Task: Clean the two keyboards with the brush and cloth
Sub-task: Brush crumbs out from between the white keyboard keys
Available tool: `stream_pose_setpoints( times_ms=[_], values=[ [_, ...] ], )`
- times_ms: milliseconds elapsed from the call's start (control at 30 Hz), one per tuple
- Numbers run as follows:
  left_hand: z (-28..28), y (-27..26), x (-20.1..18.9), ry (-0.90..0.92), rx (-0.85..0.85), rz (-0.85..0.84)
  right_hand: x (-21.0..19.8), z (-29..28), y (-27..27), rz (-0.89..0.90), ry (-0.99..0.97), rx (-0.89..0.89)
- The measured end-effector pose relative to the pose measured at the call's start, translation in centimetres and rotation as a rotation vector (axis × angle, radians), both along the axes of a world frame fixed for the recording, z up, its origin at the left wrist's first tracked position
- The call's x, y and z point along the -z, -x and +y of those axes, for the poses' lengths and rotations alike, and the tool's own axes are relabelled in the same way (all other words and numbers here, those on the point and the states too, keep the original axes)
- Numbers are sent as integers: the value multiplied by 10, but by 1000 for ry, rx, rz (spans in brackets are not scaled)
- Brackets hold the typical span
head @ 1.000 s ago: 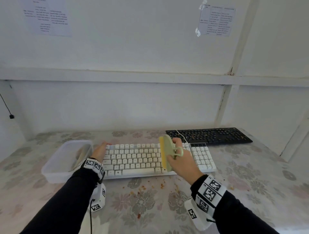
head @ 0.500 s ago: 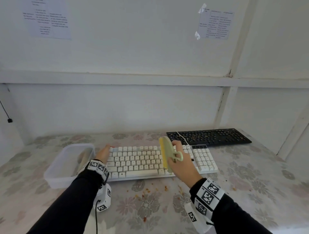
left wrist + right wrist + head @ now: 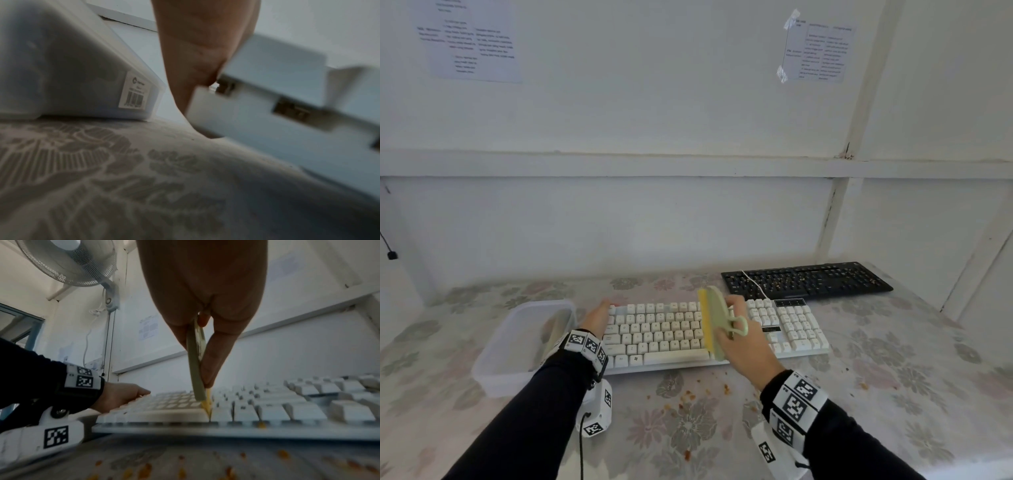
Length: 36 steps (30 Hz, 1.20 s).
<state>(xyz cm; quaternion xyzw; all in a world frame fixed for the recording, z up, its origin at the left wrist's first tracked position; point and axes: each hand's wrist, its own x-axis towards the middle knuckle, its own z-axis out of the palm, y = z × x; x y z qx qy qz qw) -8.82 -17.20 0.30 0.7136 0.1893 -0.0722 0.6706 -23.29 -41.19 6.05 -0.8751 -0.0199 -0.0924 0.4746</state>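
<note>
The white keyboard [image 3: 671, 335] lies in front of me on the flowered table. My right hand [image 3: 743, 342] grips a pale green brush [image 3: 714, 322] by its looped handle, with the yellow bristles standing on the keys near the middle. In the right wrist view the brush [image 3: 195, 366] is pinched between thumb and fingers, bristles down in a key gap of the white keyboard [image 3: 267, 412]. My left hand [image 3: 597, 318] rests with straight fingers on the keyboard's left end. The black keyboard [image 3: 808, 281] lies behind to the right, with crumbs on its keys.
A translucent plastic box [image 3: 517, 346] stands left of the white keyboard, with something greyish inside. Orange crumbs [image 3: 688, 397] are scattered on the tablecloth in front of the keyboard. A white cable [image 3: 755, 284] crosses the black keyboard. The wall runs close behind.
The brush has shifted a little to the left across the white keys. My left hand has stayed on the keyboard's left end.
</note>
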Motion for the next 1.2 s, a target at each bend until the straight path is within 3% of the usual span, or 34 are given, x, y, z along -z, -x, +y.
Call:
stream_pose_setpoints(
  times_ms=[233,400,633,833,1033,1200],
  values=[
    [0,5,-2,-4,14,-16,7,-11,5,155,130,36],
    [-1,4,-4,-24,30,0,-3,-15,2,49,83,74],
    [0,0,1,-35,17,3,-3,-26,6,225,151,138],
    [-4,-2,0,-28,34,0,-8,-31,-3,7,141,170],
    [-2,-6,2,-57,71,14,-3,-41,-1,306,236,136],
    [-5,-9,2,-96,102,25,-14,-45,-4,96,273,180]
  ],
)
